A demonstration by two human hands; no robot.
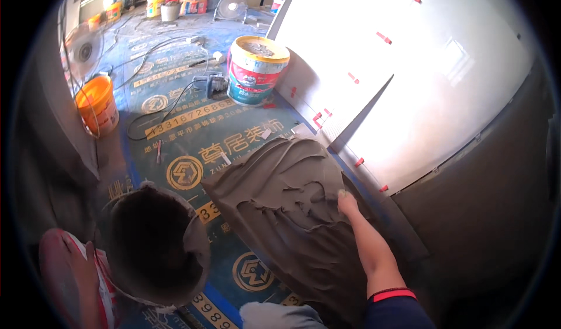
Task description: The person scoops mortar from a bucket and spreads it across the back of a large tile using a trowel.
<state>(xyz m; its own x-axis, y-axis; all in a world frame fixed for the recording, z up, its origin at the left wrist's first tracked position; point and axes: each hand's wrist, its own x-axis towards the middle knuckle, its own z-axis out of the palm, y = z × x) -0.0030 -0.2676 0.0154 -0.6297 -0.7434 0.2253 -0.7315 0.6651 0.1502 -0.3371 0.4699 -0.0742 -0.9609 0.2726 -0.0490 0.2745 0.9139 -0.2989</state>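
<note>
A large tile [280,194] thickly spread with ridged grey mortar leans tilted over the floor in front of me. My right hand [349,203] grips its right edge, fingertips on the wet mortar, forearm coming up from the lower edge. At lower left stands a dark, mortar-caked bucket [198,235]. My left hand [76,265], in a red and white glove, lies against the bucket's left side; its grip is hidden.
White wall tiles [421,78] with red spacer clips [384,37] rise on the right above bare grey wall [485,212]. On the blue floor cover [175,130] are a white-and-teal pail [255,72], an orange bucket [96,104], a fan [83,51], a power tool [213,83] and cables.
</note>
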